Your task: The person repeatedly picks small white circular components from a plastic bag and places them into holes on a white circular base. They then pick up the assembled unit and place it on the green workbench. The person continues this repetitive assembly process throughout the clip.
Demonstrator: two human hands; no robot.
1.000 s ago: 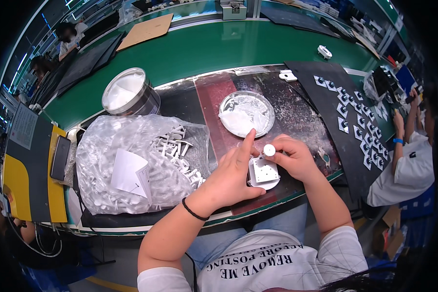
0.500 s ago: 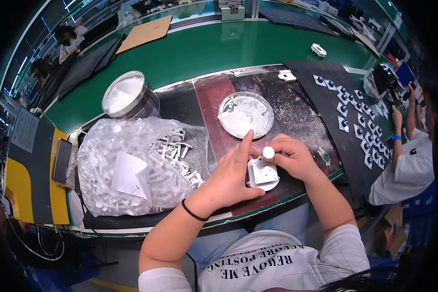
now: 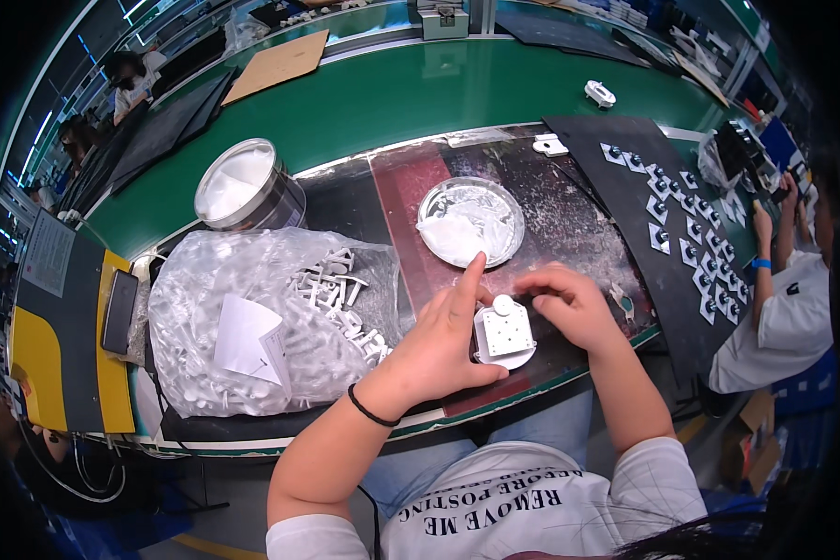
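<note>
A white plastic assembly (image 3: 509, 333) with a square, holed block on a round base lies at the bench's near edge. My left hand (image 3: 434, 343) grips it from the left, thumb along its near side and index finger stretched away. A small round white knob-like piece (image 3: 504, 306) sits at the block's far edge. Just right of that piece is my right hand (image 3: 569, 303), its fingers bent and apart with nothing visible in them. Beyond both hands stands a round metal lid or dish (image 3: 495, 207) with white grease-like material and a plastic sheet.
Left of my hands lies a clear bag (image 3: 205, 327) of white plastic parts. Behind it stands a metal tin (image 3: 271, 201). A black board (image 3: 616, 196) at right carries rows of small parts. A white oval part (image 3: 600, 93) rests on the green belt (image 3: 401, 93). A co-worker (image 3: 784, 289) sits at right.
My right hand has let go of the round knob-like piece and drawn slightly right, leaving it on the assembly. The white oval part on the green belt has shifted left.
</note>
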